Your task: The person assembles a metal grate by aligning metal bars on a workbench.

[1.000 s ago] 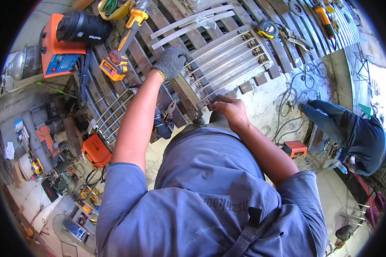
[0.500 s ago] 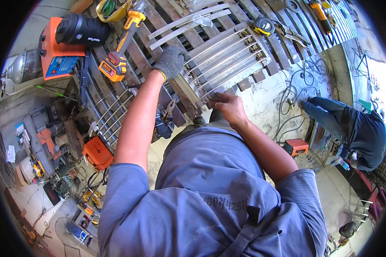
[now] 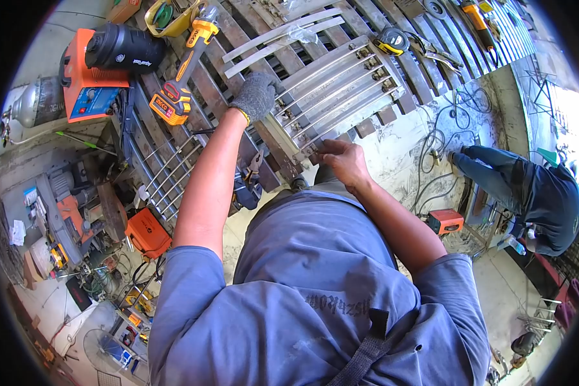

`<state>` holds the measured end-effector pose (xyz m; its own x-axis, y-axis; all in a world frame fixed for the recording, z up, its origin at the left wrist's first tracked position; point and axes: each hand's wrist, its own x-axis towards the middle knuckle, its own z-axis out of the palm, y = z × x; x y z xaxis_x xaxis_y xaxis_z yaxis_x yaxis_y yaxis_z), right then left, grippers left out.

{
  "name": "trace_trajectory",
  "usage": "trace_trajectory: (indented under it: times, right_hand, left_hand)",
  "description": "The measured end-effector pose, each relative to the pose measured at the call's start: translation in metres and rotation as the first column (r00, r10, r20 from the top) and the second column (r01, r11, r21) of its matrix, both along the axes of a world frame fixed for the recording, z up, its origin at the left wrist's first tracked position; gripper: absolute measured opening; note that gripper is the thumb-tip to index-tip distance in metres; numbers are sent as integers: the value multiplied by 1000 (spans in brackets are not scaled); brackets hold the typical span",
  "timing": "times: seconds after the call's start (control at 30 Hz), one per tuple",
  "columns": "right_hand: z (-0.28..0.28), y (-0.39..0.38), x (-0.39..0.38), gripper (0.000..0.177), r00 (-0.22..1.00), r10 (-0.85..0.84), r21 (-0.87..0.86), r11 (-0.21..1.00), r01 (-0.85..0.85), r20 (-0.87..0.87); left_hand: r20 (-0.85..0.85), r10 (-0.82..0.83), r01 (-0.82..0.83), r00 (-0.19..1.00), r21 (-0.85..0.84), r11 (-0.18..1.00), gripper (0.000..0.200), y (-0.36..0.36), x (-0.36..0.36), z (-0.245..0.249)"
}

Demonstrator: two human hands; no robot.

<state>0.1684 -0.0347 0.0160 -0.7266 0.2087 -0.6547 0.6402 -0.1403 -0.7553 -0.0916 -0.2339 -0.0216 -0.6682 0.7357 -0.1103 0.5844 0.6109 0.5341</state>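
Nearest the body, the ungloved right hand (image 3: 344, 161) has its fingers curled close together at the near corner of the barred metal frame (image 3: 341, 93), and whether they pinch it cannot be told; bare skin there could be scraped or trapped should the metal shift. The gloved left hand (image 3: 256, 96) bends over the frame's left end, its fingertips hidden, and uneven pressure from it might skid the piece across the slatted bench (image 3: 289, 59) it lies on. Farther off, such a slide could knock the tape measure (image 3: 392, 41) and pliers (image 3: 441, 56) beside the frame.
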Motion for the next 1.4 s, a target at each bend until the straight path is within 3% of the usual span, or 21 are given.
trace_trajectory:
  times: [0.1,1.0,1.1,1.2,1.4]
  right_hand:
    - [-2,-1,0,53,1000,-30,-25,999,30,-4]
    - [-10,8,-5,40,997,64,80,995,-59,-53]
    - [-2,8,-6,39,997,55,47,998,-52,-47]
    - [-7,7,-4,38,996,51,56,997,-47,-78]
    - [-7,7,-4,36,998,21,26,999,-20,-65]
  left_hand:
    - [-39,61,-54,997,165,985,20,3,5,1]
    - [-59,76,-65,995,165,984,17,1,11,3]
    - [43,70,-71,997,33,997,15,1,10,6]
    - [-24,99,-94,995,183,979,17,2,15,7]
    - [-21,89,-83,996,190,978,17,0,13,2]
